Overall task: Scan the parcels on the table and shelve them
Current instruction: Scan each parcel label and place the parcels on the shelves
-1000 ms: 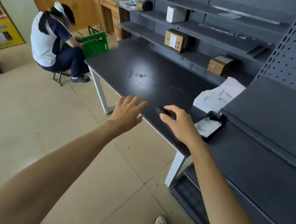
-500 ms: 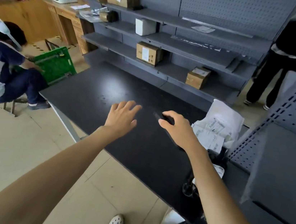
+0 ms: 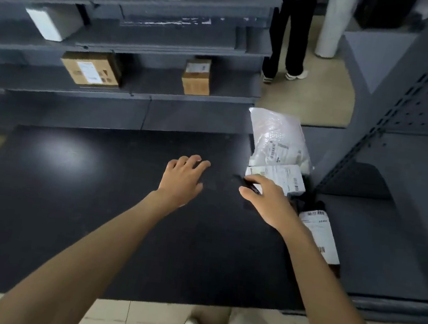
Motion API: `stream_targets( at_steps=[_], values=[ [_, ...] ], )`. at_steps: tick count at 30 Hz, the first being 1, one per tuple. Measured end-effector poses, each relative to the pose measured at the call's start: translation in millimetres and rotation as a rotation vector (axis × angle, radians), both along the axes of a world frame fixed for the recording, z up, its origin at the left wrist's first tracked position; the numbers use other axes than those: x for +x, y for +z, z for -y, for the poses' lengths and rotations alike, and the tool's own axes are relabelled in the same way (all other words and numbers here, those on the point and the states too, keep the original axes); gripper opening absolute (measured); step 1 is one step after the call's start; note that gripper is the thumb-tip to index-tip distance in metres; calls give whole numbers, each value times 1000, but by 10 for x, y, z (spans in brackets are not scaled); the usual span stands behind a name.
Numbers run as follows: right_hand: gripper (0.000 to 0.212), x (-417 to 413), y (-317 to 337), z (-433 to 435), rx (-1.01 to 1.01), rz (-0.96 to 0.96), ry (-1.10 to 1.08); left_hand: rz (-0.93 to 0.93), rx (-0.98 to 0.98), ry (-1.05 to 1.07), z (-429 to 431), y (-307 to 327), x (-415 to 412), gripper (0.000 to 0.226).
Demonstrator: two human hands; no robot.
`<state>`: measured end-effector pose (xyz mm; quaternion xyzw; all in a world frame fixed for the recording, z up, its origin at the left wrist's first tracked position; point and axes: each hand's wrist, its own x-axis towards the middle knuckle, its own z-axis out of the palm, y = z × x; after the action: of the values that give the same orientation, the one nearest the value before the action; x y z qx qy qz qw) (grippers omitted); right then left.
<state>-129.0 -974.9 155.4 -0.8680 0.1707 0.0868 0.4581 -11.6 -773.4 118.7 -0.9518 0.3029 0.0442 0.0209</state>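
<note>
Rightward, black scanner [image 3: 244, 182] in grip of right hand [image 3: 266, 200], long axis away and leftward; left hand [image 3: 184, 179] wide.

A black table [image 3: 91, 213] with a soft patch of reflected light [image 3: 69, 153] stands against grey metal shelving [image 3: 168, 48]. To the right rises a perforated grey panel [image 3: 420, 94]. Beige floor tiles [image 3: 324, 100] show between them, where a person in dark trousers [image 3: 289, 35] stands.

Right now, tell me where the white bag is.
The bag lies at the far right corner of the table in the head view, just behind the white box, beyond the right hand holding the scanner.
</note>
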Motion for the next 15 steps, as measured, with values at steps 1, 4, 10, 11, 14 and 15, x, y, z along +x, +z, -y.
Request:
stream_targets(
  at_steps=[1, 4, 10, 11, 14, 15],
  values=[
    [39, -16, -100, 81, 7, -24, -47, -20, 6, -43, 122, -93, 60, 58],
    [40, -7, -349, 330, 26, -95, -187, -94, 15, -133, 526, -377, 227, 61],
    [42, 182, -737, 836, 37, -161, -321, -224, 76, -264, 1337, -908, 431, 79],
    [42, 219, -794, 914, 38, -177, -338, -244, 89, -279, 1455, -983, 462, 83],
    [43, 351, -919, 1112, 32, -209, -379, -289, 124, -297, 1767, -1175, 579, 98],
    [43, 397, -940, 1161, 26, -217, -397, -303, 135, -295, 1846, -1226, 618, 102]
  ],
)
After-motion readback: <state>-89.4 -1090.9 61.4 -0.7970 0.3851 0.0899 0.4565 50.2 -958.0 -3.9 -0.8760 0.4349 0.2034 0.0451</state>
